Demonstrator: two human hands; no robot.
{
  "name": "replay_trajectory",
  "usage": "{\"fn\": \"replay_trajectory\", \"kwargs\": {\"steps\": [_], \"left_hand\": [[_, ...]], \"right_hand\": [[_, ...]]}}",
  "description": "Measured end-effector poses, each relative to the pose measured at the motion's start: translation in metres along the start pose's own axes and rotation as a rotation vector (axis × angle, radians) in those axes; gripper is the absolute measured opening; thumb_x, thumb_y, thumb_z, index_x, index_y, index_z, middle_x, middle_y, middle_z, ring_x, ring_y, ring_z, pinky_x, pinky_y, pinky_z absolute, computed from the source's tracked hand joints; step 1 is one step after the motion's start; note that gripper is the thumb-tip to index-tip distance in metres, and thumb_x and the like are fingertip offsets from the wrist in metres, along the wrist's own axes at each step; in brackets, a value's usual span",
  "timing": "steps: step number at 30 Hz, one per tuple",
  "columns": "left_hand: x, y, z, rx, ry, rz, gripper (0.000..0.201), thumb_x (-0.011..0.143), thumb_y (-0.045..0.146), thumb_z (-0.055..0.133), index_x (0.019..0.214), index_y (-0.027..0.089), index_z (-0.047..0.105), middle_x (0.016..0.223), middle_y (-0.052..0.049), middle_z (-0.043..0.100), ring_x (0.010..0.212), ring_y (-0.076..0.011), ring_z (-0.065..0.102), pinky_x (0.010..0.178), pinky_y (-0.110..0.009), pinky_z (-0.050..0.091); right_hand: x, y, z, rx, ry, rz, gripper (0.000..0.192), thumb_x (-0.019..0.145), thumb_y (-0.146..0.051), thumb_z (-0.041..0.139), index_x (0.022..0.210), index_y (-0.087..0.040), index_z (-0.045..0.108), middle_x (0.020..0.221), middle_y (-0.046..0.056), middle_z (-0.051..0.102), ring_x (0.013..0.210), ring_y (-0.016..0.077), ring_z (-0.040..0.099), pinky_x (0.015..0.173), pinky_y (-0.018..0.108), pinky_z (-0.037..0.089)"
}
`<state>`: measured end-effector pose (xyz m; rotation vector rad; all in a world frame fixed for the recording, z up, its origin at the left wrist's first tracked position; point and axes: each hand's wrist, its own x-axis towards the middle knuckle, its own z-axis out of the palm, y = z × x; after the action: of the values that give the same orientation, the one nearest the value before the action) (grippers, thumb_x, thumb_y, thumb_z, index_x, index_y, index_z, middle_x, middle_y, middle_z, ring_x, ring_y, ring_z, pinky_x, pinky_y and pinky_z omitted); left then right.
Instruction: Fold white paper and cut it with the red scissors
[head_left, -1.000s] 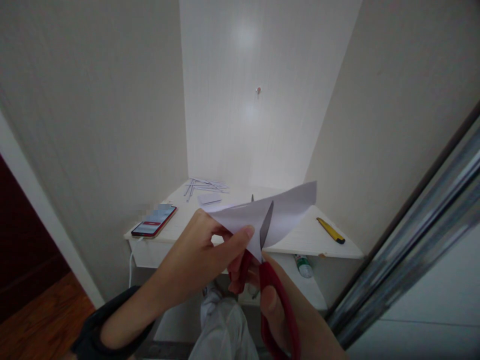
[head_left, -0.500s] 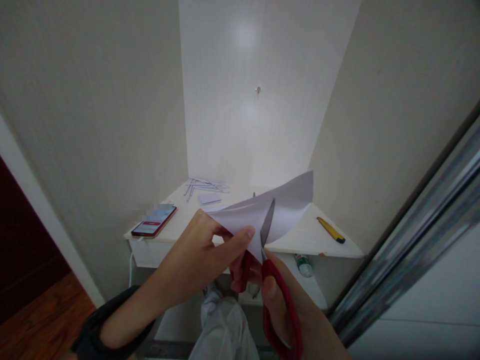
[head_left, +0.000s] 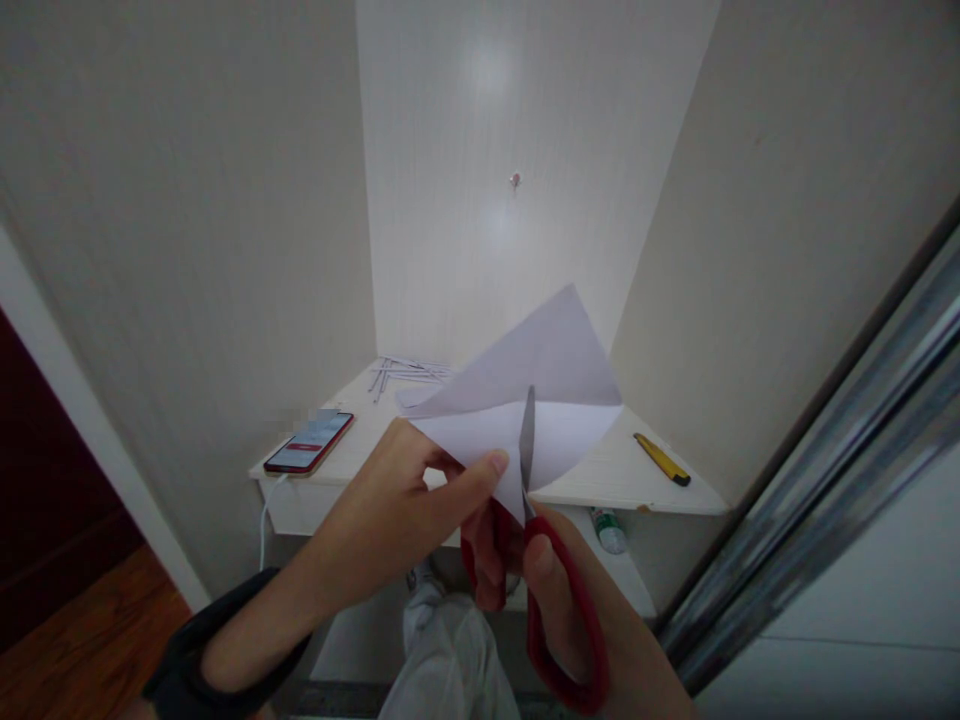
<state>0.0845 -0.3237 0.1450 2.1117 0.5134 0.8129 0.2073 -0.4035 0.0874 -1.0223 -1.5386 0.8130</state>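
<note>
Paper [head_left: 540, 400], a folded white sheet, is held in the air above the near edge of the tabletop [head_left: 600, 475], not touching it. The left hand [head_left: 405, 510] pinches the lower corner of the sheet between thumb and fingers, so the fold stays tight and the free part stands up toward the wall. The right hand [head_left: 570, 620] is closed through the red handles of the scissors [head_left: 536, 560]. Their blade points upward into the sheet just beside the left thumb, where the paper is stiffest, I think. How wide the blades stand I cannot tell, because the sheet hides one of them.

On the tabletop, a phone [head_left: 309, 442] with a lit screen lies at the left edge, and a white cable hangs down from it. Thin paper strips [head_left: 409, 372] lie at the far edge near the wall. A yellow cutter [head_left: 660, 459] lies near the right edge. A bottle [head_left: 606, 530] lies on the shelf under the tabletop.
</note>
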Motion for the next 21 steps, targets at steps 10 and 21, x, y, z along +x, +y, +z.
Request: {"fn": "replay_trajectory", "kwargs": {"steps": [10, 21], "left_hand": [[-0.001, 0.001, -0.006, -0.137, 0.198, 0.029, 0.027, 0.083, 0.034, 0.054, 0.059, 0.019, 0.054, 0.049, 0.009, 0.052, 0.044, -0.0068, 0.051, 0.043, -0.015, 0.040], [-0.002, 0.000, -0.004, 0.025, 0.290, 0.011, 0.031, 0.084, 0.028, 0.055, 0.055, 0.018, 0.051, 0.049, 0.008, 0.052, 0.047, -0.0073, 0.051, 0.045, -0.016, 0.037]], "right_hand": [[-0.004, -0.002, -0.003, 0.140, -0.025, 0.033, 0.055, 0.083, -0.072, 0.039, 0.084, -0.018, 0.050, 0.067, 0.000, 0.041, 0.057, 0.0118, 0.036, 0.052, 0.026, 0.032], [-0.012, 0.020, 0.002, 0.168, 0.015, 0.031, 0.063, 0.080, -0.075, 0.038, 0.106, -0.021, 0.056, 0.092, 0.010, 0.057, 0.073, 0.0201, 0.049, 0.063, 0.034, 0.040]]}}
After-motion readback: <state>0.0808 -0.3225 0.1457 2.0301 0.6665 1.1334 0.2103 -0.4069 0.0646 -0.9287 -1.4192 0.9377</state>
